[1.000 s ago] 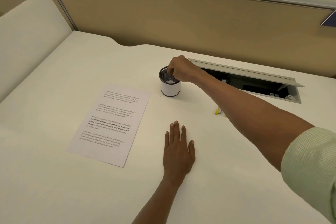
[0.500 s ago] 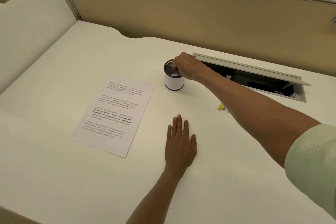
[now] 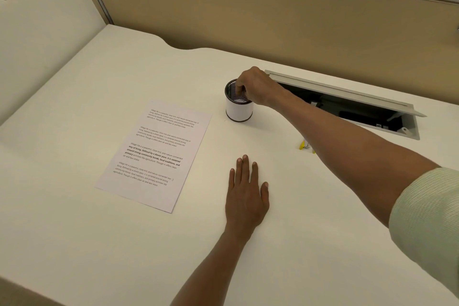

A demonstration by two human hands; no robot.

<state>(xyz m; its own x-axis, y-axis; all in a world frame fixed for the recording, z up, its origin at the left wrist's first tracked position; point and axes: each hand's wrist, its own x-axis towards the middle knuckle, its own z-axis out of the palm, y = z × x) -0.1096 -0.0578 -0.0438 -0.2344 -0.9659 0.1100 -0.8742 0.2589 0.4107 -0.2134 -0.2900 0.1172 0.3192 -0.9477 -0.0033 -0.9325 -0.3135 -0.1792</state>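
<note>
fingers (image 3: pixel 240 88) of right hand (image 3: pixel 258 85) curl inside white cup (image 3: pixel 239 110), contents hidden.

Right hand (image 3: pixel 258 87): fingertips sunk inside the cup (image 3: pixel 239 109) toward the far edge of the desk (image 3: pixel 74 206). Whether they pinched anything could not be made out. Cup's inside: dark mesh, with a pale patch low down that could not be identified. Small yellow item (image 3: pixel 303 144), toward the desk's right side: partly behind the right forearm, too small to name. Open cable hatch (image 3: pixel 335 89) at the far edge: interior dark, contents unreadable. Printed sheet (image 3: pixel 154 154): type mostly too fine to read. Sleeve (image 3: pixel 427 218) ran off the right side of the view; left forearm (image 3: pixel 213 271) was cut off below.
</note>
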